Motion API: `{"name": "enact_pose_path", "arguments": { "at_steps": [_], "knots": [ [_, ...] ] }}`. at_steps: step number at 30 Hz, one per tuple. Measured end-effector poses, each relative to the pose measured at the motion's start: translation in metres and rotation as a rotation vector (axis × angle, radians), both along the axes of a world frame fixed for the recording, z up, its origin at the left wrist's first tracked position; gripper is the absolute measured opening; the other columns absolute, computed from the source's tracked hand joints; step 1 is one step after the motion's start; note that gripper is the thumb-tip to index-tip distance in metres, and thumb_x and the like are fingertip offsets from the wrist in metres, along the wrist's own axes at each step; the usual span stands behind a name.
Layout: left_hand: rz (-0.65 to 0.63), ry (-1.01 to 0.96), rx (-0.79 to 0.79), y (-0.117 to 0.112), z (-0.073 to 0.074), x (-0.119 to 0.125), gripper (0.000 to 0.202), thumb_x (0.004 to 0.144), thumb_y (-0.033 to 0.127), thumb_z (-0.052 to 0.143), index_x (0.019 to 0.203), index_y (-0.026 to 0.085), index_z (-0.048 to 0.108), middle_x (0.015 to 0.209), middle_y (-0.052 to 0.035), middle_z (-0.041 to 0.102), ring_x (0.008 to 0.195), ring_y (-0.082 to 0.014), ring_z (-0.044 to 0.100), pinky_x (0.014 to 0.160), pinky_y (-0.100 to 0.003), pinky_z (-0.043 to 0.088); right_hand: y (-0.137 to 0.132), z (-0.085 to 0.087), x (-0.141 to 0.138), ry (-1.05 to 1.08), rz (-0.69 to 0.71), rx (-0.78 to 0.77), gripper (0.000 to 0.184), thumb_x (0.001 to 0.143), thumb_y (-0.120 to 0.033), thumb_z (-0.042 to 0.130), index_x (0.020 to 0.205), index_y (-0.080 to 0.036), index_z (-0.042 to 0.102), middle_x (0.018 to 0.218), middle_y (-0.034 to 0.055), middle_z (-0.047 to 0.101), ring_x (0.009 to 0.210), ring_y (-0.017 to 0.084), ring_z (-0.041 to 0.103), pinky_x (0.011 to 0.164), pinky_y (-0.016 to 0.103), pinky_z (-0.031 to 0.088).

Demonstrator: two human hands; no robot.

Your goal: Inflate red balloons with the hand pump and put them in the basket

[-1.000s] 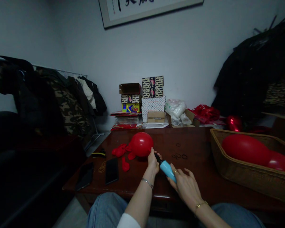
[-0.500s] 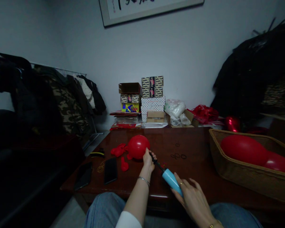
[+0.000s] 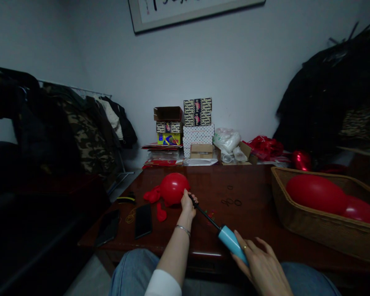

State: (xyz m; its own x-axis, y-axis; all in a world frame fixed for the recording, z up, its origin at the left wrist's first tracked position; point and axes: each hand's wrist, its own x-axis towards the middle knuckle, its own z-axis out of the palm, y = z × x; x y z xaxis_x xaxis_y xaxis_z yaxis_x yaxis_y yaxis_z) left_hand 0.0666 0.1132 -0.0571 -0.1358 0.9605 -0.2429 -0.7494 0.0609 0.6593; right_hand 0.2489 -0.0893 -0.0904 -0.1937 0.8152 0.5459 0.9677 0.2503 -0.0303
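A partly inflated red balloon [image 3: 173,187] sits above the table's middle left. My left hand [image 3: 188,204] is closed where the balloon's neck meets the black end of a hand pump; the neck itself is hidden by the fingers. From there the pump's black rod [image 3: 208,217] runs down to its light blue barrel [image 3: 233,243], with a long stretch of rod showing. Around the barrel's lower end my right hand [image 3: 259,263] is closed with thumb and forefinger, its other fingers looser. Flat red balloons [image 3: 161,212] lie left of my left hand.
On the right stands a wicker basket [image 3: 320,228] holding inflated red balloons [image 3: 316,193]. Phones [image 3: 143,221] and yellow rubber bands [image 3: 130,216] lie at the left. Dark rings [image 3: 237,202] are on the brown table [image 3: 253,181]. Stacked boxes [image 3: 198,135] line its back.
My right hand has drawn the blue barrel down and right, baring more black rod. My left hand and the red balloon have shifted slightly left.
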Motion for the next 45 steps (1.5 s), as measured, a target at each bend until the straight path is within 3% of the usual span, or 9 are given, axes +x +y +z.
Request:
{"name": "enact_pose_path", "arguments": {
  "at_steps": [8, 14, 22, 29, 34, 38, 45],
  "knots": [
    [-0.032, 0.076, -0.033, -0.007, -0.017, 0.017, 0.032, 0.084, 0.046, 0.046, 0.068, 0.019, 0.038, 0.046, 0.0057, 0.039, 0.036, -0.0063, 0.036, 0.038, -0.018, 0.027, 0.035, 0.019, -0.036, -0.069, -0.070, -0.047, 0.040, 0.088, -0.033, 0.042, 0.126, -0.019, 0.046, 0.082, 0.0043, 0.066, 0.070, 0.015, 0.062, 0.092, 0.038, 0.030],
    [-0.075, 0.090, -0.058, -0.012, -0.014, 0.027, 0.034, 0.083, 0.047, 0.047, 0.066, 0.019, 0.038, 0.045, 0.0061, 0.038, 0.035, -0.0064, 0.036, 0.039, -0.018, 0.029, 0.050, 0.032, -0.051, -0.086, -0.110, -0.086, 0.041, 0.086, -0.031, 0.046, 0.124, -0.016, 0.049, 0.083, 0.0057, 0.065, 0.069, 0.015, 0.061, 0.091, 0.037, 0.031],
    [-0.062, 0.110, -0.053, -0.008, -0.019, 0.020, 0.030, 0.085, 0.042, 0.045, 0.066, 0.019, 0.037, 0.045, 0.0060, 0.039, 0.034, -0.0068, 0.035, 0.038, -0.018, 0.026, 0.031, 0.017, -0.041, -0.037, -0.069, -0.044, 0.042, 0.089, -0.034, 0.042, 0.127, -0.016, 0.045, 0.081, 0.0043, 0.065, 0.070, 0.015, 0.061, 0.091, 0.038, 0.031],
    [-0.045, 0.111, -0.040, 0.002, -0.011, 0.008, 0.028, 0.085, 0.039, 0.044, 0.066, 0.019, 0.038, 0.046, 0.0052, 0.039, 0.035, -0.0070, 0.037, 0.038, -0.018, 0.026, 0.004, 0.003, -0.013, -0.011, -0.018, -0.018, 0.049, 0.088, -0.036, 0.045, 0.132, -0.016, 0.038, 0.087, 0.0034, 0.066, 0.072, 0.015, 0.063, 0.093, 0.039, 0.030],
    [-0.060, 0.099, -0.052, 0.001, -0.012, 0.012, 0.029, 0.085, 0.041, 0.045, 0.067, 0.019, 0.038, 0.046, 0.0056, 0.039, 0.035, -0.0066, 0.036, 0.038, -0.018, 0.026, -0.001, -0.003, -0.006, -0.012, -0.019, -0.009, 0.047, 0.087, -0.036, 0.046, 0.130, -0.020, 0.040, 0.085, 0.0017, 0.066, 0.073, 0.015, 0.063, 0.092, 0.039, 0.030],
    [-0.052, 0.114, -0.050, -0.003, -0.017, 0.017, 0.031, 0.083, 0.044, 0.047, 0.068, 0.019, 0.038, 0.046, 0.0061, 0.039, 0.034, -0.0066, 0.036, 0.038, -0.018, 0.026, 0.007, 0.001, -0.012, -0.023, -0.030, -0.027, 0.046, 0.087, -0.034, 0.045, 0.130, -0.019, 0.041, 0.084, 0.0024, 0.066, 0.071, 0.015, 0.062, 0.092, 0.039, 0.030],
    [-0.071, 0.126, -0.067, -0.014, -0.019, 0.030, 0.029, 0.085, 0.042, 0.044, 0.067, 0.020, 0.037, 0.045, 0.0056, 0.040, 0.035, -0.0073, 0.037, 0.039, -0.019, 0.029, 0.037, 0.023, -0.037, -0.074, -0.089, -0.090, 0.041, 0.087, -0.031, 0.044, 0.125, -0.014, 0.048, 0.081, 0.0057, 0.065, 0.070, 0.016, 0.062, 0.091, 0.039, 0.030]
  ]
}}
